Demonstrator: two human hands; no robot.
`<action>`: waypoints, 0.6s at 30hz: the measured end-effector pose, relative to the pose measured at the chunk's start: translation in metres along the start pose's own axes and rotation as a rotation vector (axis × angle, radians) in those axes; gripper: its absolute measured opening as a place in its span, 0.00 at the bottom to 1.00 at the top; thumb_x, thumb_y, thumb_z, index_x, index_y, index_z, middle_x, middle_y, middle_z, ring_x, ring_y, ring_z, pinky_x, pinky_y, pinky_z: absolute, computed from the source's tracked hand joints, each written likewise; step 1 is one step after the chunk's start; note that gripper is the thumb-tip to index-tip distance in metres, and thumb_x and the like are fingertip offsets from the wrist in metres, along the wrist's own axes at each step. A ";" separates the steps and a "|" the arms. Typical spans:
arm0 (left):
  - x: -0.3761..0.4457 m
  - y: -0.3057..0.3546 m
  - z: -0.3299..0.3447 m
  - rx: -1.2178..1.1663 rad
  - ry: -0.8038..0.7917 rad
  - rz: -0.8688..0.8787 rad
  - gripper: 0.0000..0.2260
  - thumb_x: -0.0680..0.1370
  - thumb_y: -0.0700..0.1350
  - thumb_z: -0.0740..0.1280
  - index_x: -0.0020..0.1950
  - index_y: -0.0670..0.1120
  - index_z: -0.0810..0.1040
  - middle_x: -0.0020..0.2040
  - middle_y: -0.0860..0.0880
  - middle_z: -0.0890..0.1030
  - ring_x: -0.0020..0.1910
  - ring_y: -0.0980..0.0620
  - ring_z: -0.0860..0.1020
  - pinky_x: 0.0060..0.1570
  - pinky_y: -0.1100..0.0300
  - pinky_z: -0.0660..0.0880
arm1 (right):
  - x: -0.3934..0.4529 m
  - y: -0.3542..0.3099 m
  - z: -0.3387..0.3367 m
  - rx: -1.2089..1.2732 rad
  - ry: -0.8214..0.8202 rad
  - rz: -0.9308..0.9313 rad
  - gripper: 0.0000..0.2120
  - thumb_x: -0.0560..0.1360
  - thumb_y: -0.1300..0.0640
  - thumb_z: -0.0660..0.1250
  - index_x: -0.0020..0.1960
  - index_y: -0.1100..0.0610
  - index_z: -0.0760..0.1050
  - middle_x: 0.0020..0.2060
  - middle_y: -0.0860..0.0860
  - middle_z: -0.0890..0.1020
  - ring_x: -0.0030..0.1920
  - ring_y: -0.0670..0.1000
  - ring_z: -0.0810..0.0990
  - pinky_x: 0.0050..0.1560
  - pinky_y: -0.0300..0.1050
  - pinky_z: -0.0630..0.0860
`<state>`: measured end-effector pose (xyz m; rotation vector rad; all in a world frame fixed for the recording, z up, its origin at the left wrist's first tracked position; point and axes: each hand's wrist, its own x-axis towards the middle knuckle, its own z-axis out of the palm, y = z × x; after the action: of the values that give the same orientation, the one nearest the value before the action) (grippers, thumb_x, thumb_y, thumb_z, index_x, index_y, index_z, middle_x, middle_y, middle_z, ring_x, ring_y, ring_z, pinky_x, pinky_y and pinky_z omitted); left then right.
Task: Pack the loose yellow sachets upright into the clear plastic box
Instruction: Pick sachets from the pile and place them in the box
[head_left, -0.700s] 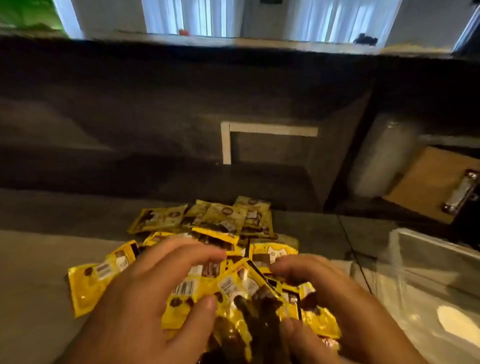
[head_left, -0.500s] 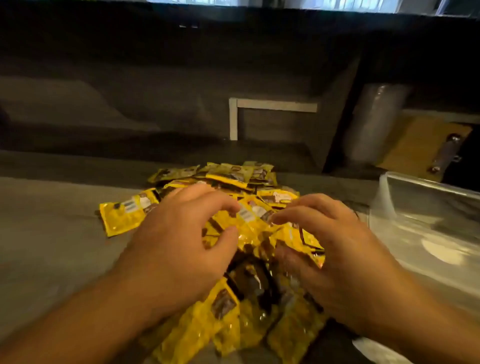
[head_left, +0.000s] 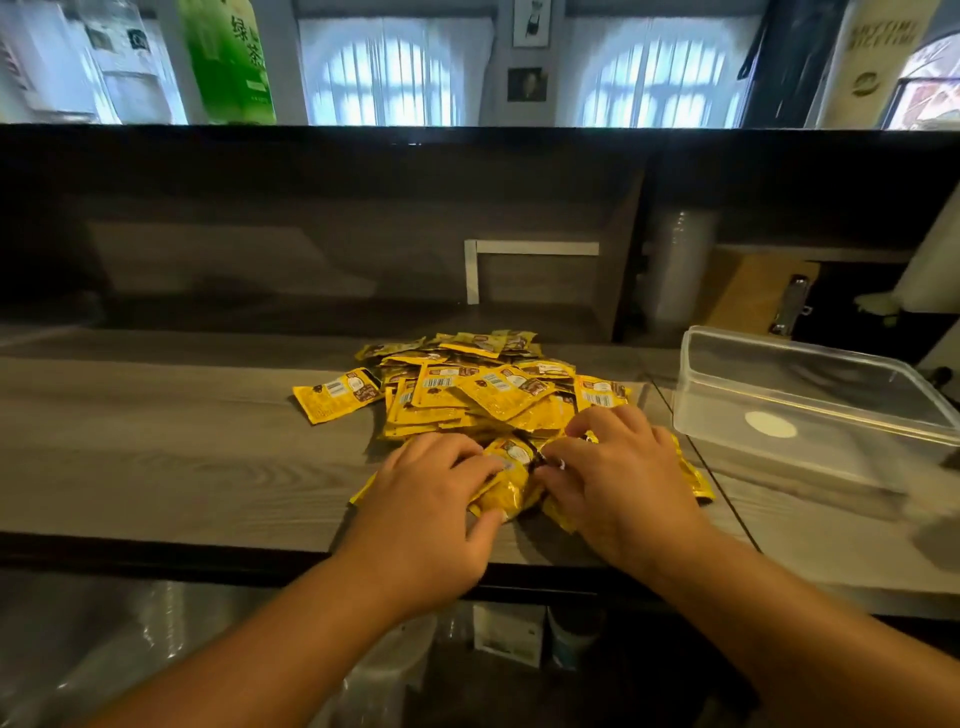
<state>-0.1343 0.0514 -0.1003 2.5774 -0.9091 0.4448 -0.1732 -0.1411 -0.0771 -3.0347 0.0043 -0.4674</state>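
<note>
1. Currently, yellow sachets (head_left: 467, 400) are heaped loose on the wooden counter (head_left: 156, 457), left of the clear plastic box (head_left: 810, 410), which looks empty.
2. A few near-edge sachets are gathered between the left hand (head_left: 431, 514) and right hand (head_left: 618, 493), fingers curled in on them.
3. Best squared into one aligned stack first, then lifted.
4. Box is well apart; grip should be kept firm, since slick foil may slip.

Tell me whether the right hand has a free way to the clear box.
Probably yes: the right hand rests on the sachets, and the clear box stands open just to its right, nothing between them.
</note>
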 end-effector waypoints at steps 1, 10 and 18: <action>0.000 -0.001 0.001 -0.051 0.020 -0.041 0.21 0.75 0.56 0.67 0.68 0.57 0.74 0.64 0.57 0.71 0.65 0.56 0.67 0.64 0.59 0.65 | -0.002 0.001 0.001 0.017 -0.003 0.004 0.20 0.77 0.35 0.55 0.65 0.40 0.72 0.64 0.42 0.70 0.66 0.49 0.62 0.65 0.51 0.61; -0.002 -0.008 0.008 -0.222 0.299 -0.129 0.11 0.74 0.43 0.74 0.56 0.48 0.84 0.54 0.53 0.79 0.53 0.55 0.77 0.51 0.67 0.69 | -0.009 -0.001 0.005 0.058 -0.093 -0.152 0.26 0.76 0.37 0.61 0.73 0.34 0.59 0.75 0.36 0.60 0.78 0.48 0.44 0.72 0.69 0.36; 0.000 -0.009 -0.007 -0.537 0.510 -0.310 0.06 0.78 0.42 0.70 0.50 0.54 0.82 0.48 0.57 0.81 0.47 0.61 0.79 0.41 0.71 0.74 | -0.009 -0.003 0.005 0.002 -0.046 -0.188 0.22 0.79 0.45 0.60 0.72 0.38 0.64 0.64 0.39 0.72 0.72 0.47 0.59 0.73 0.68 0.40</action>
<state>-0.1299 0.0606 -0.0964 1.9309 -0.3713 0.6252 -0.1802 -0.1375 -0.0840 -3.0566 -0.2856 -0.4084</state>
